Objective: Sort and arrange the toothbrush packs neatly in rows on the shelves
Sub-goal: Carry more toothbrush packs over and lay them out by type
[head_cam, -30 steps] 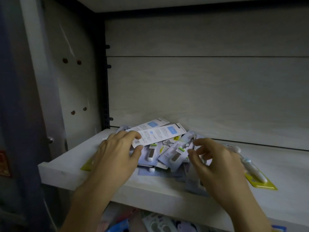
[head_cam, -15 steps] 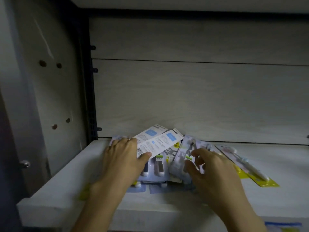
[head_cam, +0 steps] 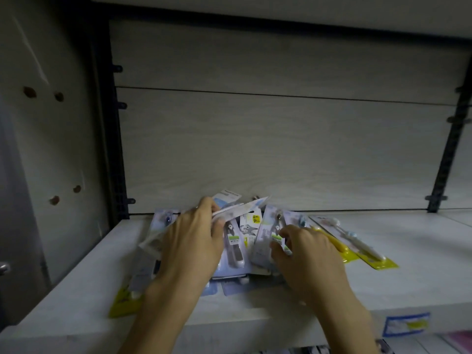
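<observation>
1. The toothbrush packs (head_cam: 237, 241) lie in a loose heap on the pale shelf (head_cam: 408, 284), near its back wall.
2. Your left hand (head_cam: 191, 241) pinches a white pack (head_cam: 240, 209) lifted off the heap, fingers curled over it.
3. Your right hand (head_cam: 309, 254) grips a pale blue pack (head_cam: 265, 233), thumb and fingers clamped.
4. To the right, a yellow-backed pack (head_cam: 367, 254) lies flat.
5. A price label (head_cam: 406, 324) sits on the shelf's front edge.

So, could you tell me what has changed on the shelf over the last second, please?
The left hand lifted the white packs it pinches, tilting them up. The right hand closed onto a pack in the pile. The yellow-backed pack at the right stayed put, as did the shelf.
</observation>
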The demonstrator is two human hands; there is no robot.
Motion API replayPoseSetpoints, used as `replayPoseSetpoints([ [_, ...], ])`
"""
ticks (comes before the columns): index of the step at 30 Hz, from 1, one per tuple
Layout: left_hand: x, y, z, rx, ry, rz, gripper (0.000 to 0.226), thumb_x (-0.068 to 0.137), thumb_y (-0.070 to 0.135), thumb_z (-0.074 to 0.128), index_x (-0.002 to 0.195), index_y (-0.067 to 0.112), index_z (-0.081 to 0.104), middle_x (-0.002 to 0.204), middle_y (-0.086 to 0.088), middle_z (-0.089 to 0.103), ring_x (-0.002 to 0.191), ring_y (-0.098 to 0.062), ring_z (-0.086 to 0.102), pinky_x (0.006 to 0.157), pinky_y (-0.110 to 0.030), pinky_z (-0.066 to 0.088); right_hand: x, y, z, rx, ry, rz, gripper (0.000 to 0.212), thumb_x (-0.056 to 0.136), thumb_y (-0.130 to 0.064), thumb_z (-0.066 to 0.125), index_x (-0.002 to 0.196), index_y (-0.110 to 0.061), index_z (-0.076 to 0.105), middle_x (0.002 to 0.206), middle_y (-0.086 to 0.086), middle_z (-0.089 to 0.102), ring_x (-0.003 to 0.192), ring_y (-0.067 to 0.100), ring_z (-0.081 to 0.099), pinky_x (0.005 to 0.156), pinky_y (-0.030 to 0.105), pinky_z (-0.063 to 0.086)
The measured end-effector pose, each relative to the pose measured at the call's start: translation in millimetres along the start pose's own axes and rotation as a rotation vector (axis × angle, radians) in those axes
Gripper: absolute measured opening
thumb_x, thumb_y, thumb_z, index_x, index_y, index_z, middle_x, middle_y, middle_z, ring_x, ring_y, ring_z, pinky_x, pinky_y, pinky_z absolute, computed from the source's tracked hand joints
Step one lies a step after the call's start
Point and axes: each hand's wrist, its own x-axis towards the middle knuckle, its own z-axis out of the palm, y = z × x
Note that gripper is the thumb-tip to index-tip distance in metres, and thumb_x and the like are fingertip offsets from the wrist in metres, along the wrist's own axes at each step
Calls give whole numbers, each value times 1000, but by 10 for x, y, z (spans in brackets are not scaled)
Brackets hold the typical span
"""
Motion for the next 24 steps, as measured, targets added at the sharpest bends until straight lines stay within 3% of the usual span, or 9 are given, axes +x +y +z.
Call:
replayPoseSetpoints([
  [5, 39, -20, 1, -113, 72, 28, 7, 95, 22, 50, 101, 19, 48, 82, -7, 67, 83, -33, 61, 62, -37, 38, 6, -79, 29, -86, -10, 42, 35, 88, -48, 45, 92, -17, 63, 102, 4, 66, 102, 29, 55, 77, 33, 42],
  [8, 41, -40, 7, -178, 123, 94, 8, 93, 18, 53, 102, 17, 52, 74, -1, 63, 73, -29, 61, 55, -27, 28, 8, -146, 17, -85, -44, 91, 46, 86, -60, 44, 93, -18, 62, 107, 6, 63, 108, 30, 51, 82, 34, 41],
  [11, 38, -47, 12, -205, 169, 154, 19, 92, 11, 57, 108, 19, 60, 69, 2, 61, 63, -19, 58, 56, -20, 30, 20, -202, 25, -134, -61, 136, 54, 85, -65, 44, 100, -16, 60, 112, 8, 61, 112, 30, 48, 86, 36, 39],
  [14, 54, -94, 31, -244, 189, 199, 37, 89, 0, 57, 119, 20, 64, 83, -5, 71, 67, -19, 66, 62, -23, 41, 30, -244, 84, -193, -67, 190, 50, 89, -59, 42, 108, -16, 59, 118, 9, 59, 115, 31, 45, 89, 35, 38],
  [17, 62, -131, 19, -321, 207, 189, 52, 85, -13, 51, 123, 20, 63, 105, -1, 67, 83, -17, 65, 72, -20, 46, 49, -267, 119, -185, -40, 236, 38, 90, -44, 43, 107, -15, 59, 118, 9, 59, 112, 30, 46, 88, 35, 37],
  [21, 53, -160, -8, -416, 244, 194, 60, 78, -21, 46, 117, 19, 66, 107, 6, 62, 91, -14, 63, 79, -25, 49, 67, -294, 106, -123, 10, 280, 35, 88, -40, 45, 102, -12, 61, 113, 11, 61, 108, 31, 47, 85, 34, 38],
  [24, 28, -199, -21, -424, 275, 136, 53, 77, -19, 53, 112, 16, 69, 108, 2, 65, 96, -6, 57, 81, -16, 46, 42, -330, 85, -65, 56, 289, 34, 87, -43, 46, 93, -15, 63, 103, 11, 64, 101, 33, 52, 78, 34, 39],
])
